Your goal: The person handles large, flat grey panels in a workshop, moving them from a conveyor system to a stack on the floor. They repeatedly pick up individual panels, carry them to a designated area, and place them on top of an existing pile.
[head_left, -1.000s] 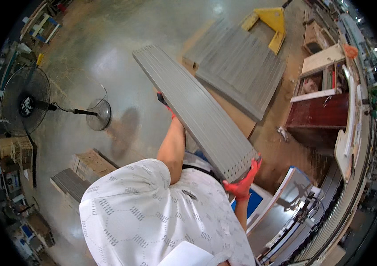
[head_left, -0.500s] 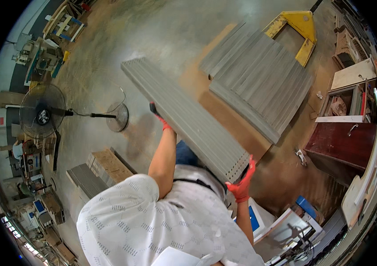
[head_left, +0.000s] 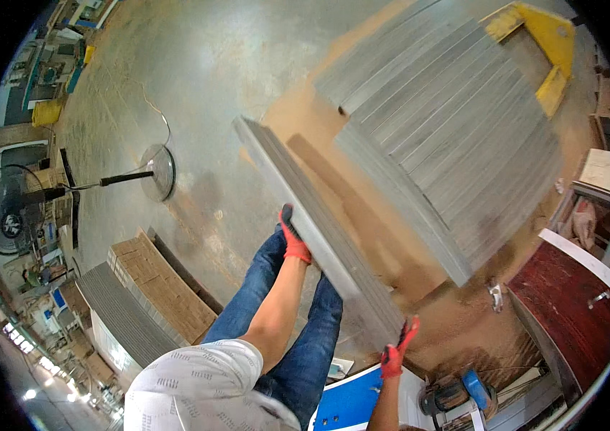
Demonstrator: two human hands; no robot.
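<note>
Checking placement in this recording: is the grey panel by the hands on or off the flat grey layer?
Off: brown surface shows between grey panel and grey layer, with the left hand against the panel's near side.

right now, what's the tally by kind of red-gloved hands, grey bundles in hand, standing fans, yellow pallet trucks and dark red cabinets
Red-gloved hands: 2 (left hand, right hand)
Grey bundle in hand: 1
Standing fan: 1
Yellow pallet truck: 1
Dark red cabinet: 1
Total: 6

Grey boards [head_left: 321,224] now apparently lower
</note>
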